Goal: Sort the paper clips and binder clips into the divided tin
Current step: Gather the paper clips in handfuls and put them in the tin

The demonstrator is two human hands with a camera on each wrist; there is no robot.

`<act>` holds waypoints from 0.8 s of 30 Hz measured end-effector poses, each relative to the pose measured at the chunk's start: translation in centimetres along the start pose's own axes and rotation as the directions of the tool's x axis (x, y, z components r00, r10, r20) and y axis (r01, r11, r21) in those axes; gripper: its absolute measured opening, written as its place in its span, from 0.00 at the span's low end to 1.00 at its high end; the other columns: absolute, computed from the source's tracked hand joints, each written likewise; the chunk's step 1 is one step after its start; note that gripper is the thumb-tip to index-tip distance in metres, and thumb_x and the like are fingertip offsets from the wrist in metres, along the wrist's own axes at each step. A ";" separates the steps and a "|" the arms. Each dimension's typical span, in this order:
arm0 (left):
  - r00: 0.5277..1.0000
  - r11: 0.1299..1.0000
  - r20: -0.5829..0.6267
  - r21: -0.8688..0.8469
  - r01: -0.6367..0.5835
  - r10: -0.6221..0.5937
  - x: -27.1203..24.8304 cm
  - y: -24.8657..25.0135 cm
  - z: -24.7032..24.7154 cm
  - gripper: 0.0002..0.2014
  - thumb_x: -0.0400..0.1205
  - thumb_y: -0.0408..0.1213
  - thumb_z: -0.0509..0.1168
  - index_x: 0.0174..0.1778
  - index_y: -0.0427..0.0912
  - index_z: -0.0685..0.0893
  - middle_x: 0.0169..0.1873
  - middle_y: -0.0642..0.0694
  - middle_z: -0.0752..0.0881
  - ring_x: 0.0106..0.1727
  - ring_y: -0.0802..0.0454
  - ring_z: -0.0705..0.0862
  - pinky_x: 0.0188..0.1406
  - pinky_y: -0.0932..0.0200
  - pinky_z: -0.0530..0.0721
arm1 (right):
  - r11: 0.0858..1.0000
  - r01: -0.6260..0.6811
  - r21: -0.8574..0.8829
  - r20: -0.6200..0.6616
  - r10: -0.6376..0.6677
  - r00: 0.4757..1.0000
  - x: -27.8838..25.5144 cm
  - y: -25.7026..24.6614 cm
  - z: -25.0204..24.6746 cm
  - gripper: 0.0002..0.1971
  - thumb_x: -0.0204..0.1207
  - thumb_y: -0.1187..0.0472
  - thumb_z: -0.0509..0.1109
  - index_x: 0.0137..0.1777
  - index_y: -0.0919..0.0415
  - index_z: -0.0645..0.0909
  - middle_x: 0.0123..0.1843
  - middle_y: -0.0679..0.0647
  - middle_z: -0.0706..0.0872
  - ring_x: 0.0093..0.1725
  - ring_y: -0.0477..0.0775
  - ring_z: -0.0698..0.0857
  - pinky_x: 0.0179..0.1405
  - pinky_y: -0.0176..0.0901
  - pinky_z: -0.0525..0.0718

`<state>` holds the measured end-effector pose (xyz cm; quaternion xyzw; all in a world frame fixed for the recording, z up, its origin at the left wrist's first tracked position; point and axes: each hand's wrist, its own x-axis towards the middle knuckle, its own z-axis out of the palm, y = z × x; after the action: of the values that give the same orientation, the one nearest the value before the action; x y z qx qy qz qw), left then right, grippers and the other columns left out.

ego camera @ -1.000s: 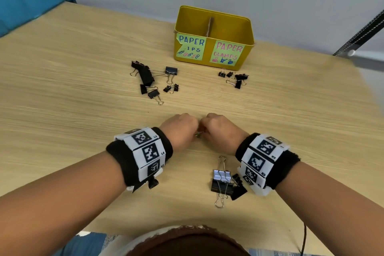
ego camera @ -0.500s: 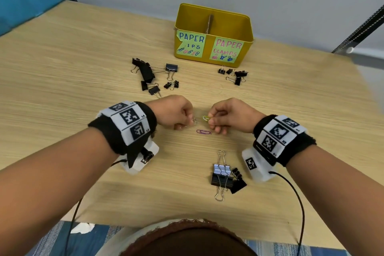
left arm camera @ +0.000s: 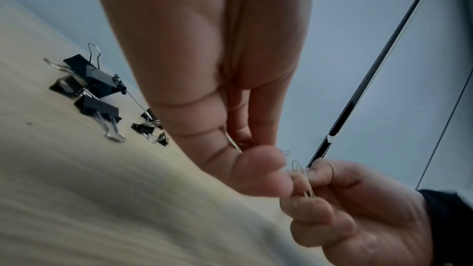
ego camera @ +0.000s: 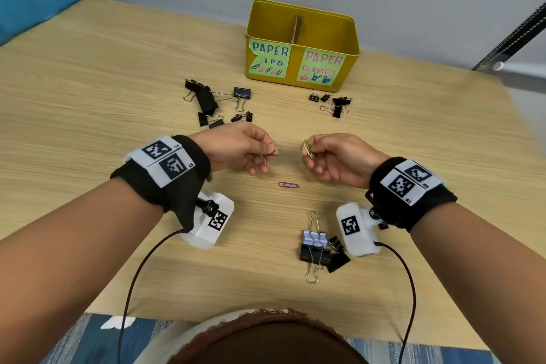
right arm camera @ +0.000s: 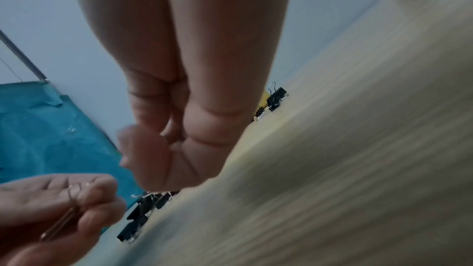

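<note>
**Paper clips pinched in both hands above the table**

The left hand (ego camera: 239, 148) pinches silver paper clips (ego camera: 273, 153) between thumb and curled fingers, lifted off the wooden table (ego camera: 88, 97). Facing it, a little apart, the right hand (ego camera: 336, 158) grips a yellow-green paper clip (ego camera: 308, 148) in its fingertips; the left wrist view shows that clip (left arm camera: 303, 177) standing upright between thumb and forefinger. Between and just below the two hands a purple paper clip (ego camera: 289, 185) lies flat on the table.

At the far side of the table stands the yellow divided tin (ego camera: 302, 41), a cardboard divider (ego camera: 297, 28) splitting it in two. Its left half bears a green label reading "PAPER … IPS" (ego camera: 269, 60), its right half one reading "PAPER CLAMPS" (ego camera: 321, 66). What is inside cannot be seen.

Black binder clips lie in three groups: a scattered cluster left of the tin (ego camera: 215, 102), a cluster of small ones just before its right half (ego camera: 332, 102), and a large binder clip (ego camera: 314, 248) with a smaller black one (ego camera: 338, 257) touching it, near the table's front edge beside the right wrist's camera (ego camera: 357, 230).
</note>
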<state>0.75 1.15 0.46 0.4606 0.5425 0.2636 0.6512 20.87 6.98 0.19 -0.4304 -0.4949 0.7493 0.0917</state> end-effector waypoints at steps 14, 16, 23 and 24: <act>0.989 0.998 -0.139 0.036 0.045 -0.039 0.3 -0.5 -0.8 0.12 0.85 0.29 0.55 0.36 0.41 0.77 0.25 0.47 0.71 0.17 0.60 0.72 0.14 0.68 0.68 | 0.531 0.020 -0.847 -0.081 -0.167 0.983 -0.1 0.0 2.4 0.11 0.76 0.50 0.69 0.46 0.58 0.84 0.31 0.41 0.76 0.33 0.40 0.73 0.27 0.29 0.70; 0.985 0.997 -0.169 0.058 0.042 -0.032 0.4 -0.5 -0.8 0.11 0.84 0.29 0.57 0.36 0.42 0.77 0.25 0.47 0.72 0.16 0.62 0.73 0.14 0.70 0.69 | 0.360 0.016 -0.933 -0.037 -0.140 0.990 -0.1 0.2 3.0 0.12 0.70 0.54 0.75 0.49 0.60 0.84 0.31 0.40 0.74 0.34 0.40 0.73 0.29 0.29 0.66; 0.979 0.988 -0.201 0.143 0.063 -0.033 1.3 -0.3 -1.5 0.11 0.83 0.29 0.58 0.35 0.42 0.77 0.23 0.46 0.73 0.13 0.65 0.72 0.12 0.72 0.70 | 0.138 0.001 -0.990 0.013 0.086 0.996 0.5 -0.3 4.1 0.10 0.78 0.57 0.66 0.53 0.63 0.81 0.45 0.51 0.78 0.47 0.50 0.76 0.42 0.38 0.72; 0.978 0.987 -0.205 0.147 0.065 -0.034 1.4 -0.2 -1.6 0.11 0.83 0.29 0.58 0.35 0.42 0.77 0.23 0.46 0.73 0.13 0.65 0.72 0.12 0.72 0.70 | 0.087 0.007 -0.996 0.017 0.116 0.993 0.5 -0.4 4.2 0.08 0.80 0.57 0.64 0.51 0.61 0.78 0.45 0.52 0.77 0.47 0.51 0.75 0.42 0.40 0.71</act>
<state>-0.45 2.77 -0.39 0.4664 0.6356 0.2501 0.5621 17.34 4.67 0.82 -0.3628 -0.8578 0.2403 -0.2735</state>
